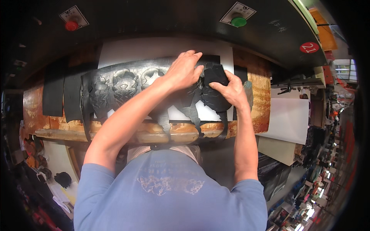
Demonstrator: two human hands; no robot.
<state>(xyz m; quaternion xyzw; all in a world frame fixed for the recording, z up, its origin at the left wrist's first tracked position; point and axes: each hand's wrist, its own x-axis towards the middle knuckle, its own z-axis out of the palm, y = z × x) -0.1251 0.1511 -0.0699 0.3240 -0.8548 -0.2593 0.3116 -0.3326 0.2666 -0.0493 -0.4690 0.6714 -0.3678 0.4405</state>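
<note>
A black piece (214,79) is gripped by the right hand (234,91) at the right end of the cut black sheet (131,66), while the left hand (184,71), fingers extended, is held apart, farther left.

Inspector: Controls on the machine?

Clerk: On the dark panel (154,21), a red button (71,25) to the left and a green button (239,22) to the right, each set on a pale plate (71,14).

Inspector: Markings?

Clerk: One round red sticker (309,47), near the panel's right end.

Inspector: Right side?

Clerk: A white sheet (289,120), a beige board (274,150) showing below its lower edge. Farther up, an orange board (323,30).

Inspector: Left?

Clerk: A crumpled black scrap (63,179), material undetermined.
</note>
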